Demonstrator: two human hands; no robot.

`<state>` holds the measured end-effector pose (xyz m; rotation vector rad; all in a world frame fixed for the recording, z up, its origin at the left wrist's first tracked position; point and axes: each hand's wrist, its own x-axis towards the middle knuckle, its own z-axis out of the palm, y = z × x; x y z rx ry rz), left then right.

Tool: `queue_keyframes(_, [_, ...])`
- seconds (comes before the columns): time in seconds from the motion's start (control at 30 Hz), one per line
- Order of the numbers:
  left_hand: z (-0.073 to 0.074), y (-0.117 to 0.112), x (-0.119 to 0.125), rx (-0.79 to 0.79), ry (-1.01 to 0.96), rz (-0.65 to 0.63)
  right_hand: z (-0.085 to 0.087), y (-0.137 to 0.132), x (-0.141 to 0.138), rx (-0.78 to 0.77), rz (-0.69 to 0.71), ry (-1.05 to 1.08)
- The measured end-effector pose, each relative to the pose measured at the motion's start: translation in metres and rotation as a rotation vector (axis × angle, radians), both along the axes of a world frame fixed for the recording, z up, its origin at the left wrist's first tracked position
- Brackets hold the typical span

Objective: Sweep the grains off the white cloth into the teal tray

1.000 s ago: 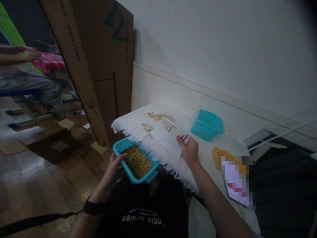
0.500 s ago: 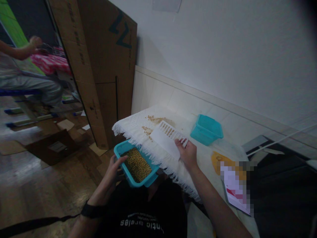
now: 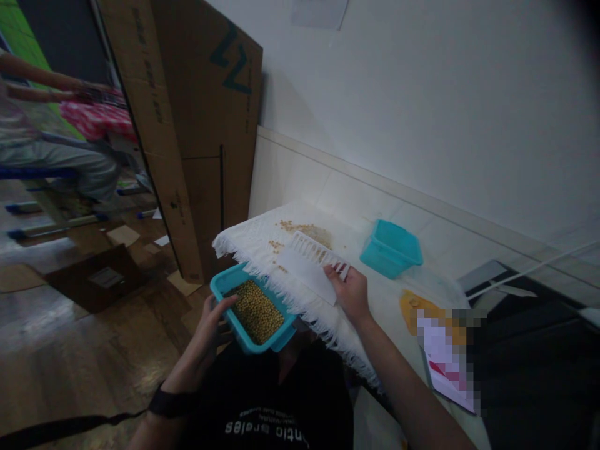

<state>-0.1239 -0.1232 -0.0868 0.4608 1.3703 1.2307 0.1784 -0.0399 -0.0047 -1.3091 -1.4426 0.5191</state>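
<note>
My left hand (image 3: pixel 213 328) grips the left rim of a teal plastic bin (image 3: pixel 225 282), thumb over the edge. Yellow soybeans (image 3: pixel 259 312) fill much of it, and it sits tilted under the fringed edge of a white cloth (image 3: pixel 248 235). In my right hand (image 3: pixel 351 292) is a white flat piece with a slotted edge (image 3: pixel 304 269), pinched at its right end and resting low over the cloth. Loose soybeans (image 3: pixel 275 245) lie scattered on the cloth to its left, and more lie beyond it.
A second teal bin (image 3: pixel 391 250) stands on the cloth near the wall. To the right are an orange item (image 3: pixel 412 306) and a black bag-like object (image 3: pixel 520 362). A tall cardboard box (image 3: pixel 201 112) rises at the left; beyond it a person (image 3: pixel 42 125) sits working.
My right hand has moved slightly left with the slotted white piece, toward the scattered soybeans. The bin in my left hand has shifted a little to the left.
</note>
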Motion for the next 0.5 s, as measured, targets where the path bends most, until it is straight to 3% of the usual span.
queue_keyframes(0.37, [0.002,0.001,0.003,-0.009,0.02,0.123,0.005,-0.02,-0.017,-0.024,0.068,0.019])
queue_keyframes(0.5, [0.001,0.002,0.0,-0.024,0.014,0.112,0.007,-0.015,-0.023,0.037,0.0,0.017])
